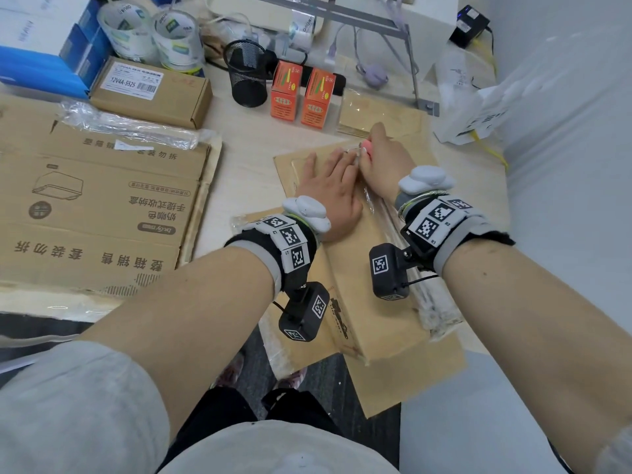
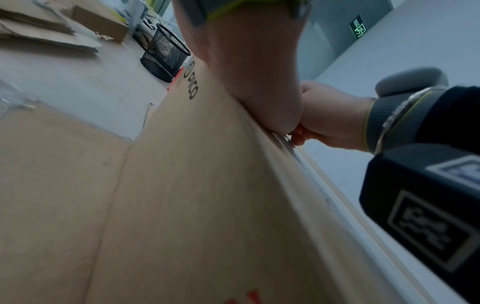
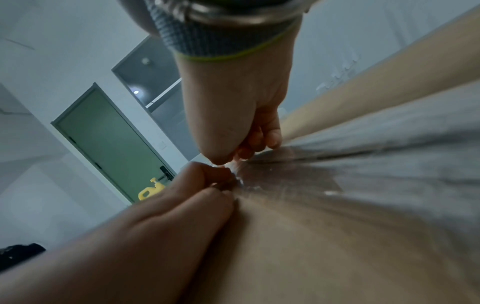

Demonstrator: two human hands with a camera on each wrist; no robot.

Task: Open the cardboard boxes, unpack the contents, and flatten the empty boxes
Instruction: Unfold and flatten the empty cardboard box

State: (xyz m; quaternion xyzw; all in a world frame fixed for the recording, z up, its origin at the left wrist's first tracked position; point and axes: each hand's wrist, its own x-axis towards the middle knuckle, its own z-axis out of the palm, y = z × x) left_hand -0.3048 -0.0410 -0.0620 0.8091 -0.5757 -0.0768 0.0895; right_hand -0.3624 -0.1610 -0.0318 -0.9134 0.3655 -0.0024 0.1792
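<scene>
Two hands on one long cardboard box (image 1: 362, 268), lying on a flat cardboard sheet (image 1: 427, 378) at the near right desk (image 1: 246, 138) edge, near end overhanging toward the person.

Left hand (image 1: 328, 193): fingers straight, palm pressing flat on the box top, holding it down. Right hand (image 1: 383, 159): fingers curled, pinching something at the clear tape (image 1: 371, 203) that runs along the top seam. A pinkish bit shows at the fingertips; can't tell whether it's a cutter or just the tape end. Right wrist view shows the pinch right at the tape, beside the left fingertips.

Progress, my read: partly through. One large flattened box (image 1: 95, 200) already lies on the left of the desk with a loose plastic wrap (image 1: 130, 124) on top, so at least one box looks done. Current box is closed, tape being worked. Left: open it, unpack, flatten. Small brown labelled box (image 1: 150, 92) at the back also looks shut.

Room: tight. Far end of the box sits near two orange cartons (image 1: 302, 94) and a mesh pen cup (image 1: 248, 75); a plastic-wrapped brown packet (image 1: 379, 114) just beyond the right hand. Desk edge close on the right, wall beyond it. Flaps opening left have bare desk; overhanging near end could tip if the left hand lifts.
</scene>
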